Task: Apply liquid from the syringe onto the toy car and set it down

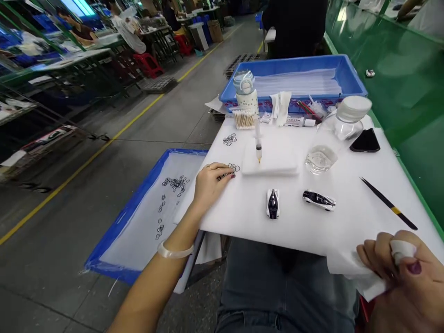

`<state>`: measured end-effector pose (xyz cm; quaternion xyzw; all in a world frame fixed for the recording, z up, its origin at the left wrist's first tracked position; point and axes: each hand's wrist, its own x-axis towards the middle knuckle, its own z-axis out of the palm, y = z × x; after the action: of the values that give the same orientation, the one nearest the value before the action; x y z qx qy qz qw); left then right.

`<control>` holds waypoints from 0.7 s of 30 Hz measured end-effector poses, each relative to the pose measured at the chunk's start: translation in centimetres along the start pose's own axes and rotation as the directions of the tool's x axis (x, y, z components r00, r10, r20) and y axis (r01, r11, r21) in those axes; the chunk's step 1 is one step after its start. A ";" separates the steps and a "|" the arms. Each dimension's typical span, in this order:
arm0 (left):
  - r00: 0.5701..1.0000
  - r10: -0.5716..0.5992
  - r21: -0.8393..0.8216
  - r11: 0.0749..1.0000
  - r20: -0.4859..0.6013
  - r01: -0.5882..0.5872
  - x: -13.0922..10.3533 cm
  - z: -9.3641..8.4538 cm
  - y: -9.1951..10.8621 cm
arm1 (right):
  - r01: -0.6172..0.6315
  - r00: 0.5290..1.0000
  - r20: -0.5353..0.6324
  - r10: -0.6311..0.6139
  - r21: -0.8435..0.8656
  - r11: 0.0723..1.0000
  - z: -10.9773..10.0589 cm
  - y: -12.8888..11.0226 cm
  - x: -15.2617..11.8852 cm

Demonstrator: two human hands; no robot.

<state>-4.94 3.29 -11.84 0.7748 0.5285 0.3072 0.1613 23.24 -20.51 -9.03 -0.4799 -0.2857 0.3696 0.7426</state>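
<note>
Right now the left hand (pixel 210 182) rests on the white work sheet (pixel 298 222) at about 9 o'clock of it, fingers curled down and pinching at a small pile of black rings (pixel 234 168); whether a ring is actually gripped, cannot tell; a clear bangle sits on that wrist. Right hand (pixel 404 273) at 5 o'clock, clenched round a white wipe (pixel 350 270), one finger wrapped in white tape. Between the hands, mid-sheet, two toy cars: one (pixel 273 203) pointing toward 12, the other (pixel 319 200) lying crosswise just beside it at 3 o'clock. White pad (pixel 277 159) at 12 o'clock of the cars, a syringe (pixel 258 148) standing tip-down on it; second ring cluster (pixel 229 139) at 11. Clear bottle (pixel 335 136) tilted at 1 o'clock, black phone (pixel 365 141) beside it; black tweezers (pixel 388 203) at 3. Cotton swabs (pixel 244 120) and a water flask (pixel 245 92) at 12, blue tray (pixel 298 78) behind. Lower blue tray (pixel 114 231) at 9 o'clock, more rings (pixel 175 184) scattered in it.
</note>
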 end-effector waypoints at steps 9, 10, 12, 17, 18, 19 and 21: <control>0.799 0.582 0.343 0.727 0.152 -0.595 -5.3 -0.4 2.9 | -0.210 0.939 0.208 0.273 -0.281 0.936 -0.5 2.4 0.7; 0.780 0.592 0.337 0.706 0.203 -0.623 -5.4 -0.6 3.0 | -0.221 0.937 0.207 0.283 -0.280 0.934 -0.4 2.5 0.7; 0.757 0.579 0.279 0.706 0.302 -0.651 -5.1 -1.1 3.0 | -0.238 0.931 0.207 0.302 -0.282 0.929 0.1 2.8 0.9; 0.678 0.550 0.050 0.758 0.488 -0.650 -2.2 -2.2 1.8 | -0.269 0.923 0.189 0.335 -0.304 0.914 1.2 3.4 1.5; 0.666 0.552 0.017 0.764 0.502 -0.645 -1.7 -2.3 1.5 | -0.283 0.923 0.173 0.343 -0.299 0.911 1.2 3.4 1.6; 0.660 0.554 -0.005 0.768 0.507 -0.640 -1.3 -2.4 1.3 | -0.298 0.921 0.164 0.353 -0.287 0.911 1.1 3.4 1.6; 0.679 0.543 -0.002 0.782 0.495 -0.624 -0.9 -2.5 1.2 | -0.322 0.916 0.157 0.369 -0.259 0.911 0.9 3.4 1.6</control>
<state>-5.87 1.75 -9.54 0.9636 0.2211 0.1001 0.1122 22.50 -17.86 -11.76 -0.5649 -0.3102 0.5072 0.5722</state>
